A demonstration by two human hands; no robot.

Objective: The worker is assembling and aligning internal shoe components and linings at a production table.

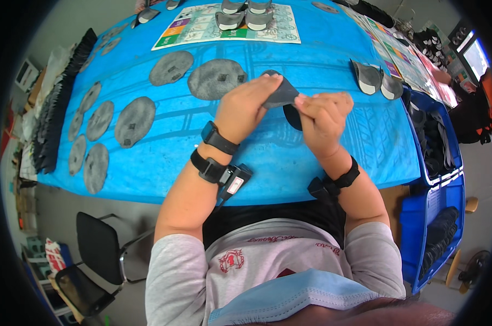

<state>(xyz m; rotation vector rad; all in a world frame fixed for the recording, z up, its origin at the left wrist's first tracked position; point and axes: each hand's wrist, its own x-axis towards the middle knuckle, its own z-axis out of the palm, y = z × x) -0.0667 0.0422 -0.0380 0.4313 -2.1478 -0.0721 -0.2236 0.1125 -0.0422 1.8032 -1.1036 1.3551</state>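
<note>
Above the blue-covered table (246, 163), both my hands hold a dark grey, curved piece of fabric (284, 94), which looks like a shoe upper. My left hand (240, 108) grips its left side, with the fingers along the top edge. On its right corner, my right hand (325, 117) pinches with thumb and fingertips. A black curved flap (293, 116) shows just below the piece, beside my right hand; whether they are joined I cannot tell. Left of my hands lie several round grey felt-like pads (218, 80), each bearing a small dark square patch.
Grey-and-white shoe uppers (229, 20) stand on a printed sheet (202, 38) at the far side, and two more (367, 79) at right. Black pieces (55, 119) line the left edge. Blue crates (406, 233) hold dark parts at right. An office chair (96, 239) stands at lower left.
</note>
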